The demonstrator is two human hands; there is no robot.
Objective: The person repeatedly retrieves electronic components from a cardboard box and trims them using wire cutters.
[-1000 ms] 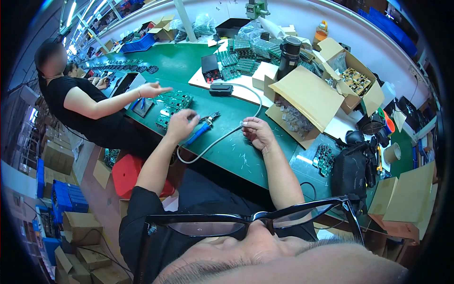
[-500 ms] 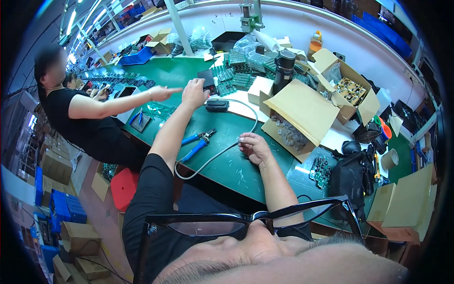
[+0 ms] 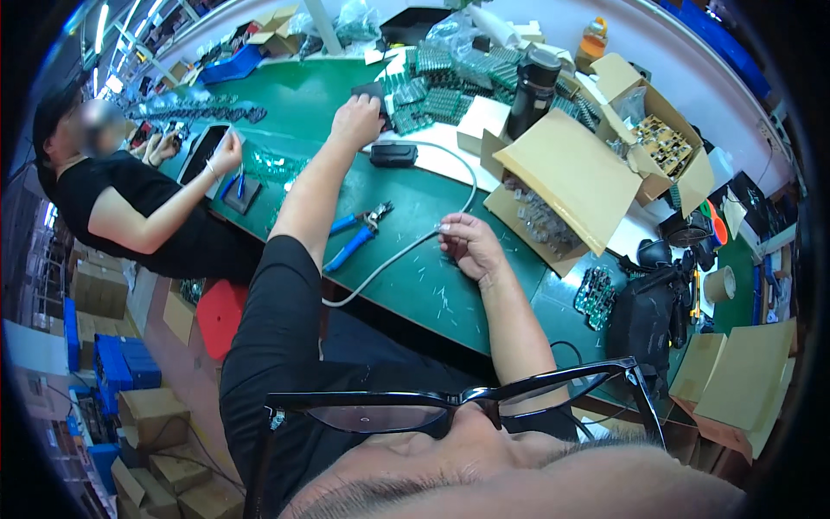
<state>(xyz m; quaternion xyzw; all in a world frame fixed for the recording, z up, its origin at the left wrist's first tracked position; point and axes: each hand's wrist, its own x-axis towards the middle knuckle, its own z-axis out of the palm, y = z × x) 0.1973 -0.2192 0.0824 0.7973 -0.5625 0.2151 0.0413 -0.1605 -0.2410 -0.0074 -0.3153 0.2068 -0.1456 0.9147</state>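
My left hand (image 3: 355,123) reaches to the far side of the bench, its fingers curled onto the near edge of a flat black box (image 3: 370,89); its fingertips are partly hidden. Close to it lies a small black case (image 3: 393,155). My right hand (image 3: 473,246) pinches a grey cable (image 3: 393,258) near a small clear plug (image 3: 443,228). The cable droops left over the bench edge, while another stretch curves from near the black case round to my right hand. Between my forearms lie blue-handled pliers (image 3: 353,245), which neither hand touches.
Green circuit boards (image 3: 432,104) are heaped behind the case. A black flask (image 3: 534,91) and open cardboard boxes (image 3: 562,164) stand at the right, near a black bag (image 3: 641,316). At the left, a co-worker (image 3: 112,203) sits by a dark tray (image 3: 203,154) and a red stool (image 3: 220,316).
The co-worker's outstretched arm has drawn back from near my left hand. My view has shifted slightly. Both my hands keep their holds.
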